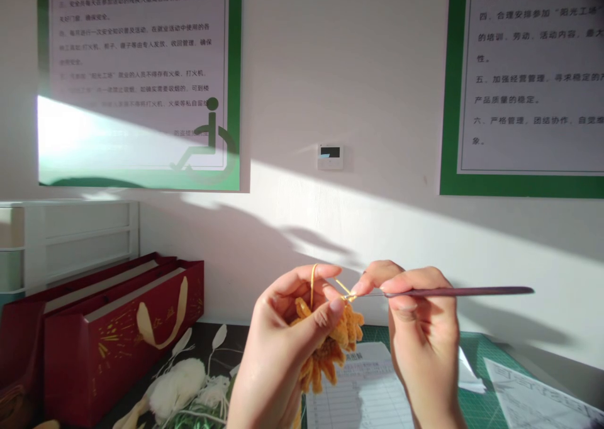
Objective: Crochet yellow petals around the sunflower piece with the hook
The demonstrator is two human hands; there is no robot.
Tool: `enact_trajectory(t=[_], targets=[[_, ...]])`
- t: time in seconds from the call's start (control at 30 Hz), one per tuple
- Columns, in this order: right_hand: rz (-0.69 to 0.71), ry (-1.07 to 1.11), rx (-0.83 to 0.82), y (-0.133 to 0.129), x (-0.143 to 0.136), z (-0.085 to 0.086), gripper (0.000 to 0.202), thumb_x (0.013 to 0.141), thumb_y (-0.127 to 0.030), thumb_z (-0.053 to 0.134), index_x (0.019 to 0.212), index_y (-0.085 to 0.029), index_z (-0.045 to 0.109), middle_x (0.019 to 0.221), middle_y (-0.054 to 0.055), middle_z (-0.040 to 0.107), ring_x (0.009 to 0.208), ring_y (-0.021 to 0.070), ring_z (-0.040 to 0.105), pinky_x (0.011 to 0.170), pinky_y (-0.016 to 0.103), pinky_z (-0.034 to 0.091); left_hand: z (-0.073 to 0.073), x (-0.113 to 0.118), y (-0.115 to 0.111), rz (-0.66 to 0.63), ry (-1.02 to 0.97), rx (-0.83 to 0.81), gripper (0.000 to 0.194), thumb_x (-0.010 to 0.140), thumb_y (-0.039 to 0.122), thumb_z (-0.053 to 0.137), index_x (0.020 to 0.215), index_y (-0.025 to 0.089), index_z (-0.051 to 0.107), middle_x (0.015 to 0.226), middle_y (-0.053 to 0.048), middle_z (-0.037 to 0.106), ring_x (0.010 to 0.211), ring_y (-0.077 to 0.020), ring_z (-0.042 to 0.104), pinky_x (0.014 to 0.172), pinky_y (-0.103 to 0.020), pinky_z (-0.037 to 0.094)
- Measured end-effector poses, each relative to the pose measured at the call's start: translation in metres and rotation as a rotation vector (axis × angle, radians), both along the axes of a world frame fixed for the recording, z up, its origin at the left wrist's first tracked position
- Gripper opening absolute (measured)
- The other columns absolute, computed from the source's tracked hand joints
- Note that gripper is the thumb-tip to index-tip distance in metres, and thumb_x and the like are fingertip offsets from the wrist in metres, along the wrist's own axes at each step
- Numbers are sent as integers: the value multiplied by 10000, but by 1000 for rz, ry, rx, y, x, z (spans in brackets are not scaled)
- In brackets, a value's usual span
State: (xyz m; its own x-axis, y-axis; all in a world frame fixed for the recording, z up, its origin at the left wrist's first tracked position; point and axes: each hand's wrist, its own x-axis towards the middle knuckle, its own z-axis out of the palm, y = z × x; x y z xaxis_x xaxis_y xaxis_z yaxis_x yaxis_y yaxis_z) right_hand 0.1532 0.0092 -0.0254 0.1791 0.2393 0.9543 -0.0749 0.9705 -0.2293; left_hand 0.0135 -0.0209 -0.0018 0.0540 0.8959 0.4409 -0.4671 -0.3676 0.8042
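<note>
My left hand is closed around a fuzzy orange-yellow crocheted flower, its petals fanning out below the thumb. A strand of yellow yarn loops over the left index finger and runs to the work. Between the thumb and fingers of my right hand is a crochet hook with a dark handle, held nearly level. The hook's thin metal tip meets the yarn at the flower's top edge, close to my left thumb tip. Part of the flower is hidden behind my left hand.
Red gift bags stand at left before a white drawer unit. White artificial flowers lie beside them. Printed sheets rest on a green cutting mat. A white wall with posters and a small panel rises behind.
</note>
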Motion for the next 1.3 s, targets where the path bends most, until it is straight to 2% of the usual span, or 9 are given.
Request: enact_trajectory(t=[0.3, 0.4, 0.57, 0.7, 0.8, 0.93, 1.03, 1.17, 1.3], targets=[[-327, -238, 310, -6, 11, 2, 231, 983, -113, 540, 1140, -272, 599, 1010, 28, 732, 900, 204, 646, 865, 500, 497, -1, 2, -2, -15, -30, 23, 285, 719, 218, 894, 979, 189, 783, 759, 5, 644, 616, -88, 580, 574, -195, 504], [-349, -237, 325, -3, 10, -2, 346, 940, -71, 571, 1193, -306, 596, 1030, 22, 726, 899, 208, 636, 833, 493, 515, -1, 1, -3, -28, -39, 7, 296, 726, 222, 891, 998, 206, 777, 779, 8, 645, 618, -91, 593, 571, -198, 500], [-327, -169, 245, 9, 4, -10, 269, 916, -133, 627, 1103, -326, 642, 964, 25, 691, 913, 236, 631, 797, 476, 522, 4, 2, -5, -23, -115, -56, 394, 662, 192, 924, 1024, 185, 768, 769, 5, 665, 633, -121, 654, 578, -203, 530], [-573, -164, 372, 14, -3, -10, 395, 814, -29, 672, 1056, -341, 660, 926, 8, 676, 823, 210, 621, 710, 418, 529, 7, 7, -7, -42, -160, -65, 429, 645, 185, 925, 1040, 157, 759, 715, 4, 681, 585, -134, 671, 577, -221, 554], [-681, -161, 395, 10, -10, -8, 425, 804, -20, 671, 1116, -308, 645, 906, 22, 694, 798, 209, 635, 708, 411, 535, 5, 9, -6, 58, -137, -28, 426, 676, 200, 906, 1069, 162, 748, 723, -6, 691, 572, -131, 649, 539, -213, 535], [-424, -40, 213, -1, -16, -7, 238, 939, -87, 542, 1089, -256, 615, 798, 17, 647, 763, 191, 621, 723, 387, 512, 1, 6, -4, 168, -32, 47, 444, 707, 223, 887, 1125, 188, 741, 706, -6, 666, 556, -126, 585, 470, -199, 486], [-230, 138, -37, -5, -13, -7, 131, 1007, -190, 507, 978, -248, 620, 785, -3, 604, 696, 146, 584, 692, 325, 479, 1, 3, -2, 106, -37, 32, 430, 696, 228, 892, 1101, 184, 755, 730, -14, 654, 571, -136, 594, 463, -211, 487], [127, 224, -349, 0, -12, -3, 251, 988, -363, 574, 782, -220, 588, 714, -11, 562, 654, 135, 538, 657, 294, 457, 0, 2, 1, 59, -63, 12, 360, 685, 209, 901, 1023, 182, 777, 754, -14, 671, 580, -120, 610, 513, -216, 519], [428, 190, -503, 7, -20, -2, 282, 927, -450, 649, 776, -231, 557, 699, -17, 557, 630, 142, 525, 612, 287, 464, -1, 3, 3, 41, -87, -16, 319, 664, 188, 914, 955, 188, 782, 762, -2, 673, 598, -121, 639, 551, -214, 538]])
